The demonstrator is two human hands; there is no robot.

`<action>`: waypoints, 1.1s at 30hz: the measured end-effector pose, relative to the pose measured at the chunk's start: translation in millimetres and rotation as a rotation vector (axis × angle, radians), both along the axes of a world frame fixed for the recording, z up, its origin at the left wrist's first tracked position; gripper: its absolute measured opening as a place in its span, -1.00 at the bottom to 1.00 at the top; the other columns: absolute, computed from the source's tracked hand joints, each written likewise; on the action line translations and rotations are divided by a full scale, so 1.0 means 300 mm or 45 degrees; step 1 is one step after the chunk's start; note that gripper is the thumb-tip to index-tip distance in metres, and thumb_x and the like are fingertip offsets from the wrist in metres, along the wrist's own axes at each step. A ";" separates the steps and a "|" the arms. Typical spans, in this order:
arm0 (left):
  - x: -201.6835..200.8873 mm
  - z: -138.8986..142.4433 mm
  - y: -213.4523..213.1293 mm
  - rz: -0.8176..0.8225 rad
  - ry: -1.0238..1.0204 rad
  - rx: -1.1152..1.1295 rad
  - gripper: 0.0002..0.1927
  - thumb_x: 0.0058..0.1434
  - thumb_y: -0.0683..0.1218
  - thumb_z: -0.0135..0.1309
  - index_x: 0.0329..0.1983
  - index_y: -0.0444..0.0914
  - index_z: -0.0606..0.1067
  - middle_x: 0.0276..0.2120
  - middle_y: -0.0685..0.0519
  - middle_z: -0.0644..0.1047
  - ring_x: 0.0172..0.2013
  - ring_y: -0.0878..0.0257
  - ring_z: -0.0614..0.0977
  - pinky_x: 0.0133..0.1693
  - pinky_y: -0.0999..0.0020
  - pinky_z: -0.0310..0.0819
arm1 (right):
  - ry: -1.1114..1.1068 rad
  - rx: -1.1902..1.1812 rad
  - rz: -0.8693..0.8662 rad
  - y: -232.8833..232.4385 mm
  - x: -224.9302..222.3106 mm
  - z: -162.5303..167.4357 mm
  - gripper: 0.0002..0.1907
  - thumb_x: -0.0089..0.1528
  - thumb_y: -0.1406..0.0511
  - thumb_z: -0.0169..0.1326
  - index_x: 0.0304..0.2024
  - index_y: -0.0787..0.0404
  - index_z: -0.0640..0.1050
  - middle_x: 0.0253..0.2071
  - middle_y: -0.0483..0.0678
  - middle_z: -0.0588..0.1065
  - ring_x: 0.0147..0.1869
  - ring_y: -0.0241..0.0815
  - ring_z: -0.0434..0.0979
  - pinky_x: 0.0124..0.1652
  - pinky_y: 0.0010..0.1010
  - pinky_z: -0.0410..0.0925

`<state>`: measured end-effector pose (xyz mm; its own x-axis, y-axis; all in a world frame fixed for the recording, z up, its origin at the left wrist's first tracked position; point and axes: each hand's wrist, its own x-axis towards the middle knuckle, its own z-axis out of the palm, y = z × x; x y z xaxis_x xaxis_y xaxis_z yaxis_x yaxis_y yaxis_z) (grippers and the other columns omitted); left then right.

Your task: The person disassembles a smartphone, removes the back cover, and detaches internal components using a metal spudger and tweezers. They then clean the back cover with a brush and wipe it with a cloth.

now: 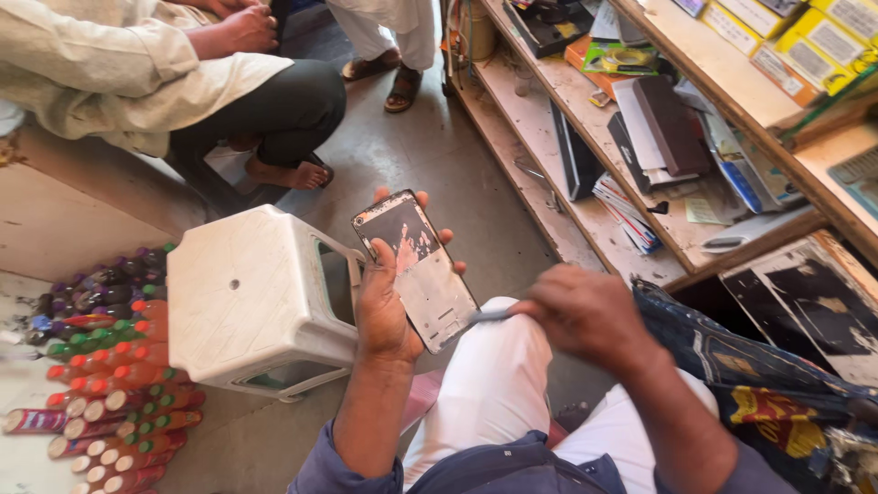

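At centre, the left hand (384, 311) has its grip clamped on a phone frame (419, 270), thumb on the near edge and fingertips curled over the far one, the frame tilted toward 11 o'clock above the white-trousered knee (494, 366). At 3 o'clock of it, the right hand (585, 316) pinches a thin grey tool (489, 316) whose tip touches the frame's lower right edge. Further out, a white plastic stool (256, 302) sits at 9 o'clock, stacked bottles (110, 366) beyond it, and cluttered wooden shelves (585, 119) at 1 o'clock.
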<state>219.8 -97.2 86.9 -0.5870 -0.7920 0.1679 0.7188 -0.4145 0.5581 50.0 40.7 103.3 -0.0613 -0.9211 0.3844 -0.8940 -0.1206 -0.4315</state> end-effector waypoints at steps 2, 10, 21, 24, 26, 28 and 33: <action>0.000 -0.002 -0.003 0.013 -0.017 -0.031 -0.26 0.45 0.20 -0.08 0.61 0.02 0.00 0.37 -0.04 0.31 0.11 0.10 0.54 -0.01 0.06 0.61 | -0.022 0.019 0.008 -0.005 0.006 0.003 -0.80 0.15 0.14 0.27 -0.44 0.09 0.64 -0.49 -0.07 0.55 -0.40 -0.02 0.58 -0.44 -0.18 0.38; -0.004 -0.013 0.004 0.084 -0.011 -0.047 -0.27 0.44 0.20 -0.06 0.60 0.01 0.03 0.39 -0.03 0.30 0.11 0.10 0.53 0.00 0.03 0.59 | 0.062 0.126 -0.125 -0.004 -0.017 0.012 -0.69 0.17 0.10 0.27 -0.54 0.15 0.60 -0.54 -0.01 0.50 -0.41 0.04 0.55 -0.43 -0.13 0.35; -0.001 -0.005 0.006 0.190 -0.102 -0.030 -0.29 0.41 0.20 -0.05 0.56 -0.01 0.06 0.38 -0.06 0.31 0.08 0.08 0.53 -0.05 0.01 0.60 | -0.314 -0.006 -0.226 0.042 -0.105 -0.061 -0.81 0.23 0.21 0.18 -0.33 0.20 0.63 -0.46 -0.02 0.52 -0.40 -0.05 0.54 -0.38 -0.25 0.36; -0.012 -0.013 0.006 0.146 -0.041 -0.014 -0.26 0.41 0.19 0.00 0.58 -0.01 0.04 0.40 -0.03 0.28 0.12 0.12 0.51 0.00 0.06 0.57 | -0.503 0.018 -0.218 0.081 -0.096 -0.077 -0.82 0.27 0.29 0.14 -0.10 0.18 0.65 -0.43 -0.02 0.50 -0.37 -0.12 0.52 -0.33 -0.33 0.36; -0.025 -0.023 0.014 0.130 -0.093 -0.010 -0.23 0.38 0.23 -0.01 0.58 0.00 0.04 0.41 -0.02 0.28 0.13 0.14 0.52 0.01 0.06 0.58 | -0.591 0.095 -0.180 0.111 -0.044 -0.080 -0.72 0.27 0.35 0.11 0.03 0.14 0.63 -0.43 -0.01 0.47 -0.36 -0.14 0.50 -0.32 -0.35 0.36; -0.036 -0.031 0.021 0.133 -0.064 0.002 -0.21 0.36 0.30 -0.06 0.57 -0.02 0.06 0.40 -0.05 0.30 0.11 0.12 0.54 -0.02 0.05 0.59 | -0.676 0.196 -0.127 0.129 0.017 -0.073 -0.59 0.25 0.41 0.06 0.15 0.11 0.60 -0.41 0.01 0.43 -0.36 -0.14 0.49 -0.31 -0.36 0.36; -0.042 -0.036 0.037 0.131 0.149 0.058 -0.16 0.41 0.44 -0.30 0.59 -0.10 0.10 0.37 -0.15 0.36 0.02 0.09 0.58 -0.08 0.08 0.62 | -0.655 0.177 0.018 0.130 0.128 -0.054 -0.49 0.18 0.43 0.17 0.21 0.10 0.55 -0.41 0.00 0.47 -0.37 -0.14 0.52 -0.32 -0.33 0.40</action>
<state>207.3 -86.0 76.0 -0.4807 -0.8554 0.1929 0.8180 -0.3582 0.4502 88.5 79.7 87.2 -0.1972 -0.9632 0.1824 -0.5612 -0.0417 -0.8266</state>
